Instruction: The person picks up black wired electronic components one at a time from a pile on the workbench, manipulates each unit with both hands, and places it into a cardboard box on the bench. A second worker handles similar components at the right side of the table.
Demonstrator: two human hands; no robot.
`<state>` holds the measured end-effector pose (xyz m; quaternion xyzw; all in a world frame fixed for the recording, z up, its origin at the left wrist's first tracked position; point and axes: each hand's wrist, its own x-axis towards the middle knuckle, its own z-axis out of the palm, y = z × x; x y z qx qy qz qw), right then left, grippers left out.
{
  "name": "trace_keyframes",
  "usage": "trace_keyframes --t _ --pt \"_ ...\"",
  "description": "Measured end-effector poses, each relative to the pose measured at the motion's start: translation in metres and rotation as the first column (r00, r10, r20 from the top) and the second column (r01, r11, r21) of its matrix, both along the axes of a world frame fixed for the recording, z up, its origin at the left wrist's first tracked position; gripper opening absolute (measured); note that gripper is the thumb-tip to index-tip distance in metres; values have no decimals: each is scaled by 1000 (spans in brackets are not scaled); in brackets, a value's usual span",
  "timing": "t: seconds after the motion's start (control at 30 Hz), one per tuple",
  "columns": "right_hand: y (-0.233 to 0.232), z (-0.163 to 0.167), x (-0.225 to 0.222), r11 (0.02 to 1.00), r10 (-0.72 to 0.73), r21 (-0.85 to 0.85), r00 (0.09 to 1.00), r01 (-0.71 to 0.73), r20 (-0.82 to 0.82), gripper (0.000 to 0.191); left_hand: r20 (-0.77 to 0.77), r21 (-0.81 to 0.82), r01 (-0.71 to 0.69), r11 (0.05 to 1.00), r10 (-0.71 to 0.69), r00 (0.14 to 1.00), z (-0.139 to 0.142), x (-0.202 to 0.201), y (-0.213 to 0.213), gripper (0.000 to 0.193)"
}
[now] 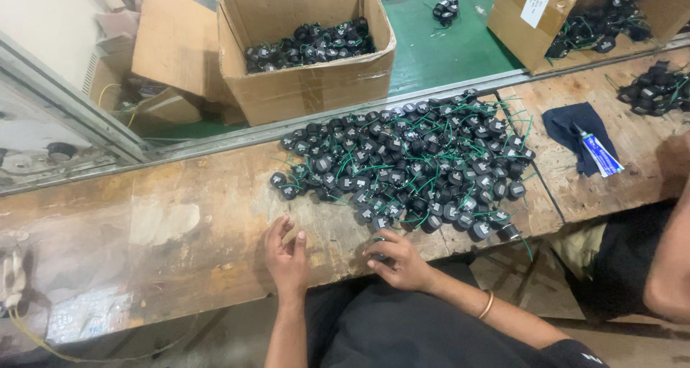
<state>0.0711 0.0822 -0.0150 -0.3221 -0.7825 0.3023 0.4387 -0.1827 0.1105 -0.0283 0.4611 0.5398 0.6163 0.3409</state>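
Fingers of right hand (402, 264) pinch one small black round green-wired component (379, 224) at pile's (417, 159) six o'clock, left hand (287, 256) loosely open; probably light, rigid, best gripped by body.

I see a wooden table (180, 224), rough, worn and scratched. The little black parts (410, 167) look like smooth plastic, a bit shiny, with thin green wires. The box (309, 88) is plain brown cardboard, dull, with clear shiny tape. The dark blue cloth (575, 127) looks soft. The belt (445, 52) behind is matt green.
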Motion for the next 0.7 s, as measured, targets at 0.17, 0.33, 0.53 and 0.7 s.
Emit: trace_keyframes --t 0.17,0.33,0.53,0.7 --pt "2 1 2 1000 -1 0 1000 1 11 17 27 7 22 1000 -22 999 2 1 1 46" --pt "0 3 5 999 -33 -17 999 34 40 17 -5 -42 18 999 -18 1000 -1 3 -2 42" --pt "0 4 4 1000 -10 11 1000 10 13 17 47 -27 67 997 -66 997 -8 2 -1 37" --pt "1 4 3 1000 5 3 1000 -5 8 16 16 -19 69 997 -68 998 -14 0 0 34"
